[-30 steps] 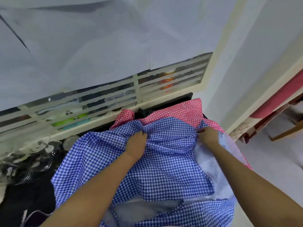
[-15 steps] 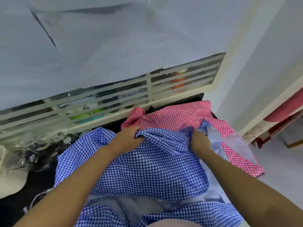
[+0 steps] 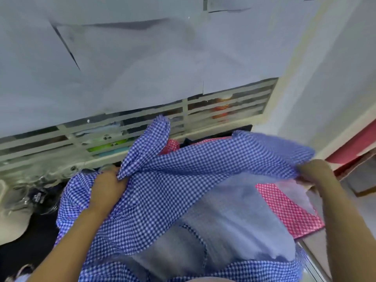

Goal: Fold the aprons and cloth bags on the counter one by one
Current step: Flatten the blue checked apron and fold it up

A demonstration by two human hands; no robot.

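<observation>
The left hand (image 3: 107, 188) has its fingers curled into a bunched fold of the blue checked apron (image 3: 173, 190), just left of the frame's centre, and a loose flap of the same cloth stands up above the knuckles. The right hand (image 3: 313, 171), at the right edge of the frame, grips the apron's far edge between curled fingers and thumb, though motion blur hides exactly how the fingertips lie. Between the two hands the apron is stretched in a raised band across the middle of the frame. Below that band its pale, plain underside (image 3: 234, 210) faces up, and more blue check spreads to the bottom edge.

A red checked cloth (image 3: 289, 210) lies under the apron at the right, and another part of it peeks out behind the raised band near the centre. Both pieces rest on a dark counter (image 3: 26, 245), which shows bare at the lower left.

At the left, beside the apron, stands a cluster of clear glassware (image 3: 30, 186) — blurred, so single pieces cannot be told apart.

Behind the counter runs a pale slatted window grille (image 3: 184, 112), with an orange container (image 3: 221, 110) and something green (image 3: 107, 146) dimly visible through its slats. Above it, pale sheeting (image 3: 142, 58) fills the upper half of the frame, and a white wall (image 3: 335, 78) rises at the upper right.
</observation>
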